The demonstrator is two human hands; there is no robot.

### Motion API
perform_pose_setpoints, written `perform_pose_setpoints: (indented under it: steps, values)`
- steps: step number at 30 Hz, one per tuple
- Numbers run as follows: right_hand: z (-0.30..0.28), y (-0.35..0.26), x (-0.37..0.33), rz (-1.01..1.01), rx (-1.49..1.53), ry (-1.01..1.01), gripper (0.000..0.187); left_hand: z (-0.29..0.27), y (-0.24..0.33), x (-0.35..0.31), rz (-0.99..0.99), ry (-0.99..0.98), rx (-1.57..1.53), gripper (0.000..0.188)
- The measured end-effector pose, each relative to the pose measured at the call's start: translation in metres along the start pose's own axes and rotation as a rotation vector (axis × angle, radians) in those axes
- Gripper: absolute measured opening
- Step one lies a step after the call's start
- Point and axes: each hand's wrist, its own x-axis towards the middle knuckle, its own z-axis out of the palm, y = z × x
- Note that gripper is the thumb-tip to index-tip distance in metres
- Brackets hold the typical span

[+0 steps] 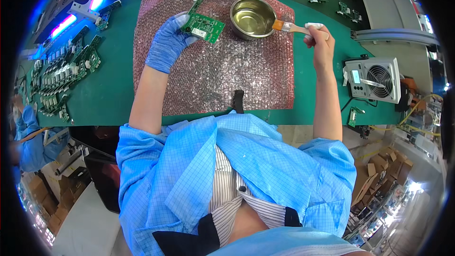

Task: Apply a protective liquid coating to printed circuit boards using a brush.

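Note:
My left hand (171,40), in a blue glove, grips a green circuit board (208,26) by its left edge. The board carries a white component and is raised over a pink bubble-wrap sheet (204,80). My bare right hand (320,42) is closed around the handle of a paintbrush (293,28), with something white at the fingertips. The brush's orange bristles meet the right rim of a round metal bowl (253,17). Clear yellowish liquid lies in the bowl, which rests on the bubble wrap to the right of the board.
Several circuit boards (61,73) stand in rows on the green mat at the left, under a lit lamp (64,25). A white fan unit (374,79) sits at the right. More boards (350,10) lie at the far right. A black strip (238,100) lies near me.

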Motion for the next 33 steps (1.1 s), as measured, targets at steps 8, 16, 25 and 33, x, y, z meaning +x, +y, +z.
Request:
perform_pose_setpoints:
  steps: [8,16,25,33]
  values:
    - [0.013,-0.024,-0.011,-0.099,-0.028,-0.032,0.016,0.016,-0.008,0.020,-0.053,-0.063,0.150,0.034]
    - [0.051,-0.032,-0.013,-0.221,-0.063,-0.448,0.020,0.039,-0.007,0.010,-0.060,-0.211,0.349,0.045]
    - [0.067,-0.034,-0.009,-0.203,-0.155,-0.576,0.024,0.036,0.000,0.007,-0.041,-0.309,0.576,0.043]
    - [0.059,-0.027,-0.029,0.011,-0.091,-0.564,0.021,0.023,-0.008,0.014,0.048,-0.172,0.314,0.032]
